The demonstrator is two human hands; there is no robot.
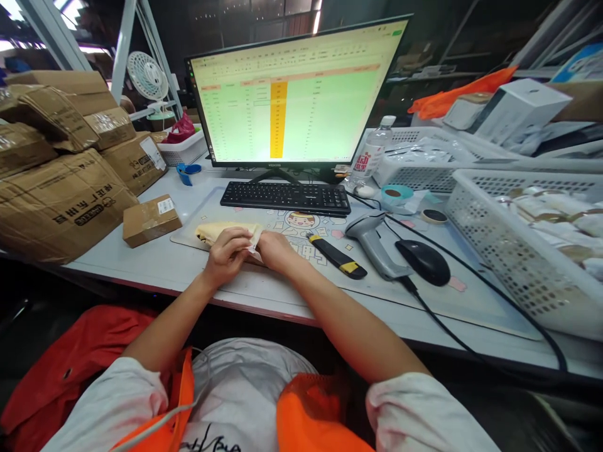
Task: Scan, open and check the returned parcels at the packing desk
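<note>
A pale yellow, soft-looking packet (pixel 206 231) with dark marks at its left end lies on the desk mat, partly under my hands. My left hand (pixel 229 256) is closed at its right end, thumb and fingers pinching a whitish, see-through edge (pixel 254 241) that looks like plastic wrapping. Close beside it, my right hand (pixel 277 252) is closed on the same edge, its fingertips mostly hidden behind the back of the hand. To the right lie a black and yellow utility knife (pixel 336 256) and a grey barcode scanner (pixel 375 243).
Behind my hands stand a keyboard (pixel 285 197) and a monitor (pixel 301 100) showing a spreadsheet. Cardboard boxes (pixel 61 201) pile up at left, with a small box (pixel 151 221) nearer. At right are a mouse (pixel 424 260), cables, tape rolls (pixel 396 194), a bottle (pixel 374 150) and white baskets (pixel 509 257).
</note>
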